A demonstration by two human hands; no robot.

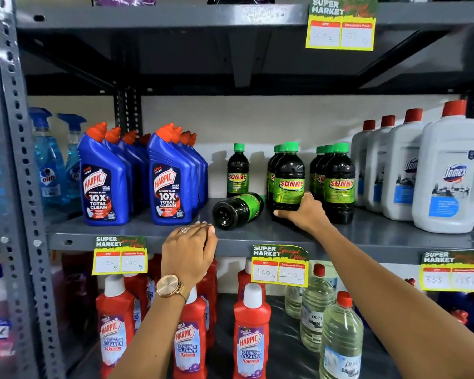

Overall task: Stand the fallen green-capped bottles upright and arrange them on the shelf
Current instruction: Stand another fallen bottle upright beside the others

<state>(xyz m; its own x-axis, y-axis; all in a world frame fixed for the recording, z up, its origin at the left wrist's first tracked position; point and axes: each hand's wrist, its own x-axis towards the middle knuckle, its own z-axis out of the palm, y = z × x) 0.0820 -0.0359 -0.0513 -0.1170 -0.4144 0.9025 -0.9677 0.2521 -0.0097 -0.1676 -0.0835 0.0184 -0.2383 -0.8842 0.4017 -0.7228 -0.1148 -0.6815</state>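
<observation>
Dark green-capped Sunny bottles stand on the grey middle shelf (137, 233). One fallen bottle (237, 210) lies on its side, base toward me, cap pointing back. Behind it a single bottle (237, 170) stands upright. My right hand (304, 212) grips the base of the front bottle (289, 179) of the middle upright row. Another upright row (340, 184) stands to its right. My left hand (190, 248) rests with fingers together on the shelf's front edge, just left of the fallen bottle and not touching it.
Blue Harpic bottles (167, 181) crowd the left of the shelf, white Domex bottles (449, 173) the right. Price tags (280, 266) hang off the shelf edge. Red Harpic bottles (252, 332) and clear bottles (340, 335) fill the shelf below.
</observation>
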